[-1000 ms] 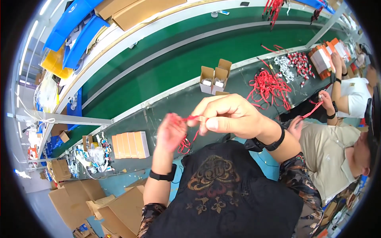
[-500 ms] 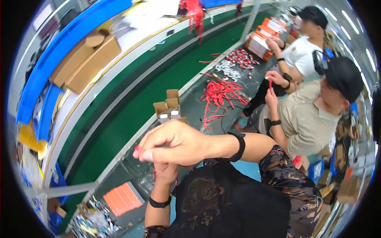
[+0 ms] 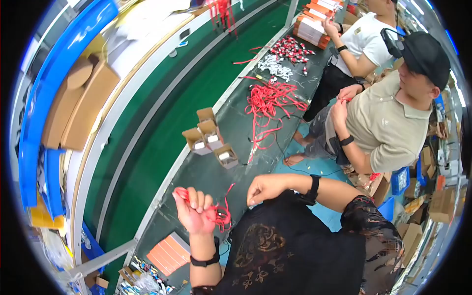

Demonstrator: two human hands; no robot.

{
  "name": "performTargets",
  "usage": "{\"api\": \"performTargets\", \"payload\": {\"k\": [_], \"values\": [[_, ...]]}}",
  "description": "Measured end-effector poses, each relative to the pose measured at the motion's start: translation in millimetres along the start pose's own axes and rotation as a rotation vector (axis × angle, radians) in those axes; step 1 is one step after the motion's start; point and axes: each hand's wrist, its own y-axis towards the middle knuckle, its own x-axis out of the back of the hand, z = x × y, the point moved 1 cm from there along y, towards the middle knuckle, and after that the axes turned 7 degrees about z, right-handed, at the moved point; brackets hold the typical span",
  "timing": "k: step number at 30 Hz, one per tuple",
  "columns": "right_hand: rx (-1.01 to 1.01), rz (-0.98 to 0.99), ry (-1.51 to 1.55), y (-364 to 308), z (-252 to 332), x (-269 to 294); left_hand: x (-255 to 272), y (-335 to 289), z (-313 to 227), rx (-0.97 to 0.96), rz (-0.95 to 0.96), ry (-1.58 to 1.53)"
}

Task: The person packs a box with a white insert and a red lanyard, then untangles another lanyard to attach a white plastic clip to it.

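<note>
My left hand (image 3: 195, 212), palm turned up, is closed around a red strap (image 3: 223, 216). Part of the strap shows at the thumb, and loose loops hang beside the wrist. My right hand (image 3: 268, 189) is in front of my black top, its fingers curled down and pressed together. Whatever its fingertips hold, if anything, is hidden. Ahead of the hands, small open cardboard boxes (image 3: 226, 156) stand on the dark worktable (image 3: 206, 172), with white items inside. Below my left hand lies a row of flat orange boxes (image 3: 168, 253).
Further along the table lie a tangle of red straps (image 3: 270, 101), white clips (image 3: 275, 66) and red-and-white pieces (image 3: 292, 49). Orange-and-white boxes (image 3: 314, 24) are stacked beyond. Two co-workers stand on the right. A green conveyor (image 3: 147, 162) runs alongside, with blue bins (image 3: 37, 113) past it.
My hands, close together before, are now apart. My right hand has moved right toward my chest; the left, now uncovered, shows the red strap. The view has shifted.
</note>
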Motion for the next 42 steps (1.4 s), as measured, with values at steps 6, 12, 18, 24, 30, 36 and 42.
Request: {"api": "performTargets", "payload": {"k": [6,12,18,24,30,36,42], "values": [[-0.306,-1.152,-0.605,-20,-119,236,52,-45,22,0.118,-0.379,1.208],[-0.641,-1.386,-0.634,-62,-187,418,36,-74,51,0.424,-0.497,1.999],[-0.919,-1.085,-0.903,-53,-204,466,6,-62,69,0.491,-0.803,1.943],[-1.095,-0.856,-1.048,-66,-151,461,9,-49,59,0.497,-0.683,1.967],[-0.82,-0.519,-0.225,-93,-91,466,5,-32,48,0.429,-0.465,1.963],[-0.464,-0.381,0.108,-93,-84,401,-4,-25,44,0.388,-0.317,1.94],[0.013,-0.386,0.249,-63,-40,292,-11,-5,47,0.262,-0.013,1.958]]}}
